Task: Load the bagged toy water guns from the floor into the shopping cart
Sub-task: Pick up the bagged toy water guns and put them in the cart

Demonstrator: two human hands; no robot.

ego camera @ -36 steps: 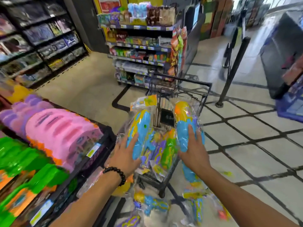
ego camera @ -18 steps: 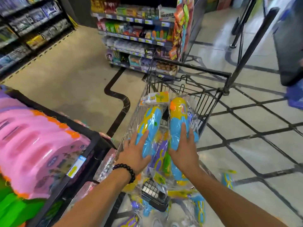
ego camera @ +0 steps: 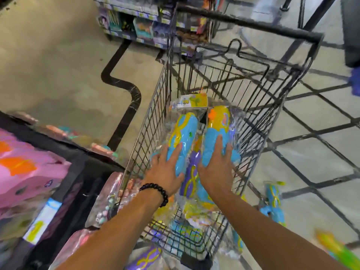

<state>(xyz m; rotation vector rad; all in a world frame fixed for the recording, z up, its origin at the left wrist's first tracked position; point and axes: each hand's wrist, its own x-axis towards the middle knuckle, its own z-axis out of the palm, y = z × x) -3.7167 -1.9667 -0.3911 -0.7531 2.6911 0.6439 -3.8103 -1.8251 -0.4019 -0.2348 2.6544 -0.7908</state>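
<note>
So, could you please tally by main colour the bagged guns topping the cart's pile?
Blue: 2, the left blue gun under the left hand, the right blue gun under the right hand.
Purple: 1, the purple gun between them.
Total: 3; lower ones too blurred.

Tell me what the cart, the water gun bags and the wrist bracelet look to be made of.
Shopping cart: dark metal wire, judging by its thin welded grid. Bags: clear glossy plastic film, crinkled and glinting over the seemingly moulded plastic blue guns. Bracelet: round black beads, slightly shiny; stone, glass or plastic cannot be told.
</note>
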